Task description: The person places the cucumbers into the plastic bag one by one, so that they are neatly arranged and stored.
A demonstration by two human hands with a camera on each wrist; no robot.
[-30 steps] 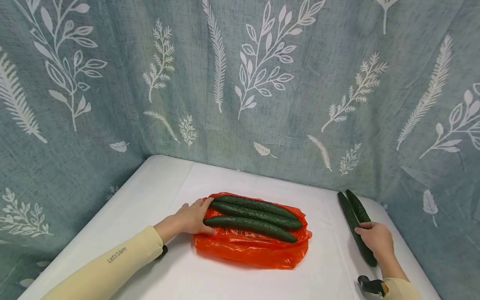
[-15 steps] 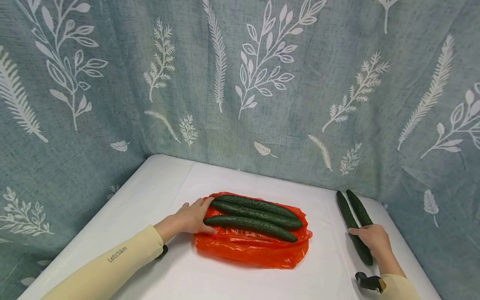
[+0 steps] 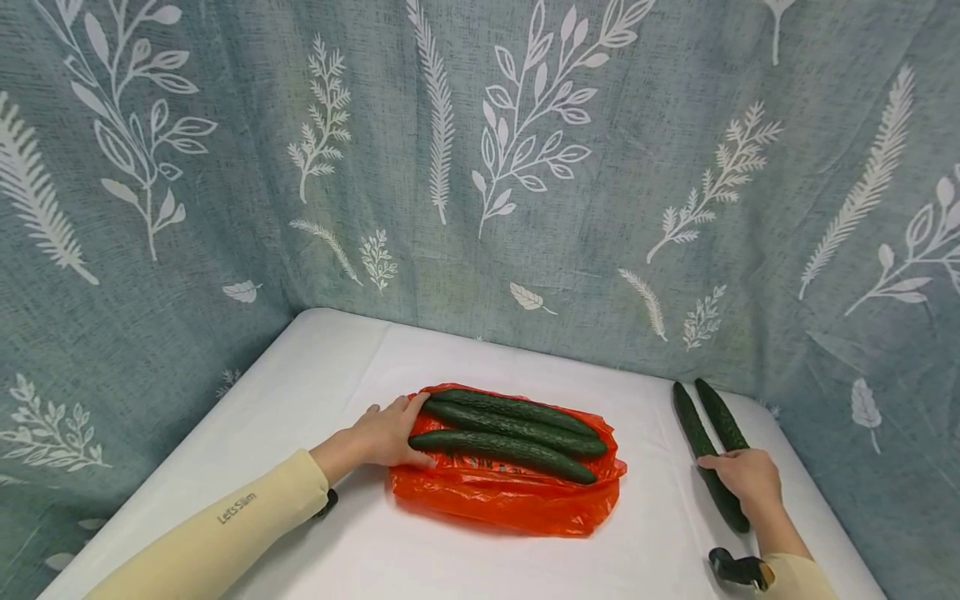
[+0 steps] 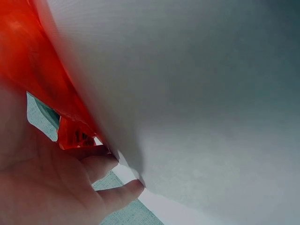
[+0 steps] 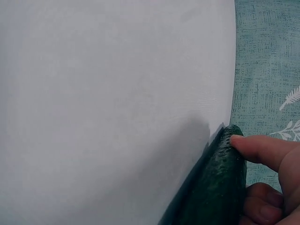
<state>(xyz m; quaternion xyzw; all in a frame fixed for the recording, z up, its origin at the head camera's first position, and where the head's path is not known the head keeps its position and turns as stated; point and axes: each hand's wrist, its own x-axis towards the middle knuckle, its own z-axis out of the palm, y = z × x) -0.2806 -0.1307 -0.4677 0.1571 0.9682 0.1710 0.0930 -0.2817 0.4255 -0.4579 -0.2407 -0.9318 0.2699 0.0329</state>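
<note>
In the head view, three dark green cucumbers [image 3: 517, 433] lie side by side on a red plastic bag [image 3: 502, 504]. My left hand [image 3: 382, 433] rests at the bag's left end with its fingers spread around the cucumber tips. The left wrist view has these fingers fairly straight, their tips down by the white surface beside the bag. Over at the right, my right hand [image 3: 750, 479] holds a cucumber [image 3: 692, 421] near its lower half, thumb on the left side and fingers on the right. Another cucumber [image 3: 722, 417] lies just right of it, its near end hidden by the hand.
A white-covered table [image 3: 345, 350] carries everything. Blue-green curtains [image 3: 465, 275] with white leaf prints stand close behind and at both sides. Black wrist-worn pieces [image 3: 735, 568] show at the sleeves.
My right hand has shifted slightly left with the cucumber it holds, and the gap to the cucumber beside it has widened. My left hand and the bag have stayed put.
</note>
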